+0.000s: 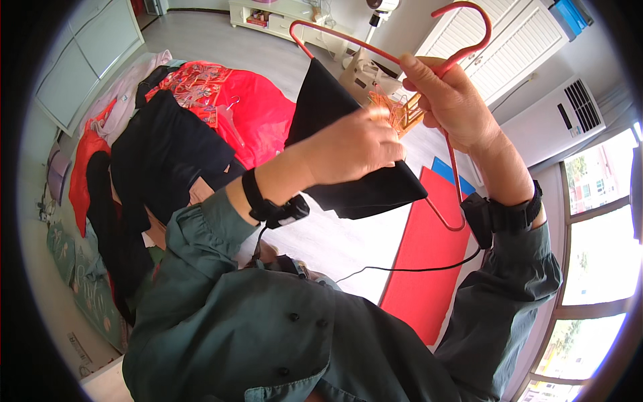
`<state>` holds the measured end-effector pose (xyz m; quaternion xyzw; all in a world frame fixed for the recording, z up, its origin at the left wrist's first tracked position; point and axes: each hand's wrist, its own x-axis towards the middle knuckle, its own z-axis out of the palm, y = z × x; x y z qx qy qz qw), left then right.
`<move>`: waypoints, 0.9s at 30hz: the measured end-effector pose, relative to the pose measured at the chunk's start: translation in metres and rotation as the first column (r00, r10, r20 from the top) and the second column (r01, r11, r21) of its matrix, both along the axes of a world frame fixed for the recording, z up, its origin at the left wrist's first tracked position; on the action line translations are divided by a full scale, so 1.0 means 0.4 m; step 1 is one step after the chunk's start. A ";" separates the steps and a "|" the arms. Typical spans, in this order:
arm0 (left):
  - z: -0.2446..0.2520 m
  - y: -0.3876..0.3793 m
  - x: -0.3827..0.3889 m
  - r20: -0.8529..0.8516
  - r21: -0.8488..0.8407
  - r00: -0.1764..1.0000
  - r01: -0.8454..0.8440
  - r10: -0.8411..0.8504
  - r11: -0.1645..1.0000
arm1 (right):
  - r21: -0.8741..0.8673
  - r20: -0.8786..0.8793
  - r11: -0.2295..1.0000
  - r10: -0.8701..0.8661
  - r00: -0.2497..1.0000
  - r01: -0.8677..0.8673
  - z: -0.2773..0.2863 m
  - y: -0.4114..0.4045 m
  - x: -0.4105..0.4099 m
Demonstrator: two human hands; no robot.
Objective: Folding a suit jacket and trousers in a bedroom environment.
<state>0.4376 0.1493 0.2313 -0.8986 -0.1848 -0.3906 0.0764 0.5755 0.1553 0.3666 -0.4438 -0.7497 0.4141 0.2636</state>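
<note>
A red clothes hanger [486, 30] is held up before me, tilted, with its hook toward the top right. My right hand [454, 103] grips it just below the hook, thumb on one sloping arm. Black folded cloth [321, 100] hangs over the hanger's bar. My left hand [351, 145] lies across this cloth with curled fingers, slightly blurred, pinching near its edge. The fingertips' exact hold is partly hidden. Black straps with small devices circle both wrists.
Left of me a bed bears a pile of clothes: a black garment [166, 151], a red embroidered garment [251, 100] and a clear hanger [231, 120]. A red mat [427, 251] lies on the floor. Beyond stand a beige bag [364, 73], wooden stool [413, 116] with hangers, and air conditioner [547, 120].
</note>
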 end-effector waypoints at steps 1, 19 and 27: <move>0.027 0.004 -0.030 -0.038 0.004 0.999 -0.011 0.011 1.000 | -0.016 0.024 1.000 -0.026 0.999 0.027 0.004 -0.001 -0.005; 0.151 0.047 -0.349 -0.110 -0.584 0.933 -0.340 0.343 0.737 | 0.211 0.170 0.932 0.262 0.950 -0.295 0.004 -0.012 0.038; 0.150 -0.002 -0.250 -0.353 -0.928 0.934 -0.343 -0.049 0.147 | 0.250 0.219 0.861 0.395 0.892 -0.443 -0.032 0.016 0.042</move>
